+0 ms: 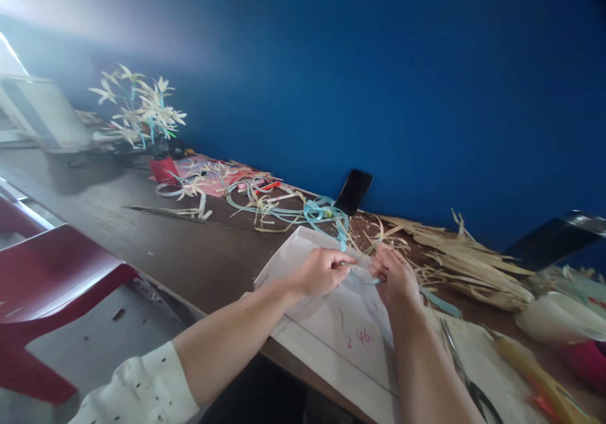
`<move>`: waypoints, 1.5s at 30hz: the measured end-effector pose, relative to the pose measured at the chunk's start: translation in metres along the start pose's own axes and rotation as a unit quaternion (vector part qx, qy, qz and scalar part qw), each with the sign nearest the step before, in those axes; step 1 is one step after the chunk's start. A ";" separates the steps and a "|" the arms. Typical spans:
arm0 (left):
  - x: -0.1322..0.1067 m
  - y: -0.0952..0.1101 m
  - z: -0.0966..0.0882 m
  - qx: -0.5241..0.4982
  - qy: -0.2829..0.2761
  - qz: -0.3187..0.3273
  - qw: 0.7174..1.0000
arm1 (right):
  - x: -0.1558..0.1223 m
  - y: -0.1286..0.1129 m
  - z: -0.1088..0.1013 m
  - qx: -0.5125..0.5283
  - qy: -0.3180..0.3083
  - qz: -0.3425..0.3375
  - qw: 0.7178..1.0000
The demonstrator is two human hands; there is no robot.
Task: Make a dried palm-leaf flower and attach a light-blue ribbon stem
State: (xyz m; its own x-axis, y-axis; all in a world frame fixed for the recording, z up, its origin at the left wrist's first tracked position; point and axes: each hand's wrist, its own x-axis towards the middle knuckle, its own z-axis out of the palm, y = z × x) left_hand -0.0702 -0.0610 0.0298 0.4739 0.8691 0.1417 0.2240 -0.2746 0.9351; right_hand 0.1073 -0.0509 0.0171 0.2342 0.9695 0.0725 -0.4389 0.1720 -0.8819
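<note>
My left hand [323, 270] and my right hand [394, 274] are close together over a white sheet of paper [341, 329] on the brown table [156, 235]. Both hands are closed in a pinch on a thin pale blue strip [363, 277] stretched between them. The strip continues past my right wrist as a light blue band [440, 302]. Pink handwriting [360, 337] is on the sheet below my hands.
Dried straw-coloured leaves [468, 263] pile up at the right. Loose blue and cream strips [284, 206] lie behind the paper. A black phone [353, 191] leans on the blue wall. A red pot of straw flowers [163, 166] stands far left. Scissors [466, 373] lie by my right forearm. A red chair [52, 285] sits at left.
</note>
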 end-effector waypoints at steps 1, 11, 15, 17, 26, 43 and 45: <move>0.000 0.000 0.000 0.000 0.002 0.001 1.000 | 0.000 0.000 0.000 -0.001 0.000 0.001 1.000; 0.001 -0.004 0.002 0.001 0.001 0.005 1.000 | -0.001 -0.001 0.002 0.003 0.004 -0.001 1.000; 0.001 -0.004 0.003 -0.001 0.003 0.003 1.000 | -0.001 -0.001 0.003 0.007 0.001 -0.006 1.000; 0.001 -0.004 0.003 0.000 0.004 0.002 1.000 | -0.002 -0.001 0.003 0.010 -0.003 -0.006 1.000; -0.002 0.001 0.004 0.013 0.011 0.013 1.000 | -0.002 -0.002 0.003 0.015 -0.006 -0.008 1.000; 0.017 -0.006 0.000 -0.148 0.091 -0.077 0.982 | -0.006 0.001 0.010 -0.030 -0.046 0.022 0.998; 0.020 -0.005 0.004 -0.242 0.075 -0.105 0.962 | -0.007 0.003 0.012 -0.047 -0.065 0.036 0.996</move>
State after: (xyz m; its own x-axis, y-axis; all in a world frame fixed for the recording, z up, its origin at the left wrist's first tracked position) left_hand -0.0590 -0.0438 0.0264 0.3255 0.9439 -0.0560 -0.1389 0.1063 0.9846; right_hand 0.0937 -0.0550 0.0191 0.0878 0.9942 0.0626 -0.3652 0.0906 -0.9265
